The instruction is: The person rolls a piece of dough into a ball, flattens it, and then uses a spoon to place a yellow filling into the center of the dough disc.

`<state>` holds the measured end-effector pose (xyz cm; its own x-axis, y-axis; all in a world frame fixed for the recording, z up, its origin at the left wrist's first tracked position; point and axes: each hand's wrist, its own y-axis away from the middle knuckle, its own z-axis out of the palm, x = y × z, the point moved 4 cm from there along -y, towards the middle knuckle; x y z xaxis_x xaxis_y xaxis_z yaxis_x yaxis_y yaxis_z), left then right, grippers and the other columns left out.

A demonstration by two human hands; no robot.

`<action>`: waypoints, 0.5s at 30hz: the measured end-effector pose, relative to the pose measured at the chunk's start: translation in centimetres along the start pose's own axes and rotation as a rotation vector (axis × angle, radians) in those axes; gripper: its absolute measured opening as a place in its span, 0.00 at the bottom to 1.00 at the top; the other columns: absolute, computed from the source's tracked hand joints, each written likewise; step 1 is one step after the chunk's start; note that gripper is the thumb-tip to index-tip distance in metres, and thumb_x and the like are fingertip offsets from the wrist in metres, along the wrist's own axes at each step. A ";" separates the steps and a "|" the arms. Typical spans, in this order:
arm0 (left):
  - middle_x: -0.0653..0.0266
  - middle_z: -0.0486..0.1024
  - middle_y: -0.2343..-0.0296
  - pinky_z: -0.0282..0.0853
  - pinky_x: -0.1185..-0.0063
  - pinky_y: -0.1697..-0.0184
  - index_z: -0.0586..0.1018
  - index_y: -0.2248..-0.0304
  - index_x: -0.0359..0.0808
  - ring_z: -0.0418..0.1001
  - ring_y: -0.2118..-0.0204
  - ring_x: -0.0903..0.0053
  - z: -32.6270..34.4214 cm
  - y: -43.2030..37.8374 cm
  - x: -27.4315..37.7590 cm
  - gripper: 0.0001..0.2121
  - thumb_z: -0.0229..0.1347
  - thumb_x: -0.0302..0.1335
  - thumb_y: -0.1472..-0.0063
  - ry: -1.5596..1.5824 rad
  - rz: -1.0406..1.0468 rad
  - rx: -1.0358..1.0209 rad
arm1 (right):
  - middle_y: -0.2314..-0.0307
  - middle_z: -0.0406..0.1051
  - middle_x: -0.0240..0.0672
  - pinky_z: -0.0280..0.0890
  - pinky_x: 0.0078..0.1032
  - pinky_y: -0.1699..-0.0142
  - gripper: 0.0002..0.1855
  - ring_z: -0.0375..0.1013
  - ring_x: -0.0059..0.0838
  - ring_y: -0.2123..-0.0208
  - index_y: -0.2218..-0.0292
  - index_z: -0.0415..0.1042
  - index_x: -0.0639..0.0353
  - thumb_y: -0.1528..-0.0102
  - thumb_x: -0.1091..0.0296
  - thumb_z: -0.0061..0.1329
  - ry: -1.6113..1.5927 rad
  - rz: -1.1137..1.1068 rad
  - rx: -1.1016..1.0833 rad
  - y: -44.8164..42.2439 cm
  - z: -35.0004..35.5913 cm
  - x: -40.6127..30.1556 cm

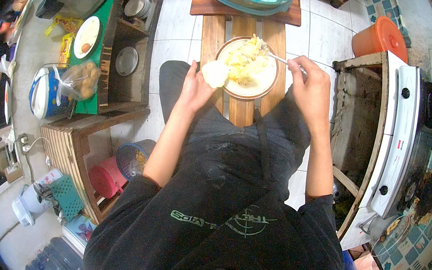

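My left hand (196, 91) holds a thin, pale, roughly round wrapper (214, 74) lying over its fingers; it looks like a sheet of dough, but glare hides its texture. The wrapper overlaps the left rim of a brown-edged plate (260, 88). On that plate is a heap of shredded yellow and white filling (245, 59) with orange bits. Pinched in my right hand (310, 75) is the handle of a metal spoon or fork (284, 59). Its head reaches into the upper right of the heap, and food covers it.
The plate rests on a slatted wooden bench (241, 111) between my knees. Beyond it, a basin with a blue cover (252, 2) stands on a wooden board (199, 5). A gas stove (398, 149) is at right. At left, a green-topped shelf (88, 107) bears an oval dish (86, 36) with an egg.
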<state>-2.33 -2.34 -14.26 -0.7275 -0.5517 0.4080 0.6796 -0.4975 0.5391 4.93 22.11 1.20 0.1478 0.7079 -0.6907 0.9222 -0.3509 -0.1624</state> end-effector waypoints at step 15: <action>0.48 0.54 0.43 0.48 0.66 0.37 0.50 0.42 0.26 0.53 0.40 0.61 6.4 0.7 -1.2 0.36 0.29 0.53 0.35 0.198 -0.121 -0.296 | 0.76 0.72 0.47 0.65 0.35 0.69 0.09 0.72 0.47 0.73 0.70 0.72 0.62 0.45 0.65 0.47 -0.076 -0.028 -0.086 1.1 0.3 -0.8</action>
<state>-1.62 2.24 -9.69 -0.7915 -0.5816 0.1881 0.6088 -0.7229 0.3266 5.70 20.99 1.39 0.0972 0.6670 -0.7387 0.9534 -0.2753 -0.1231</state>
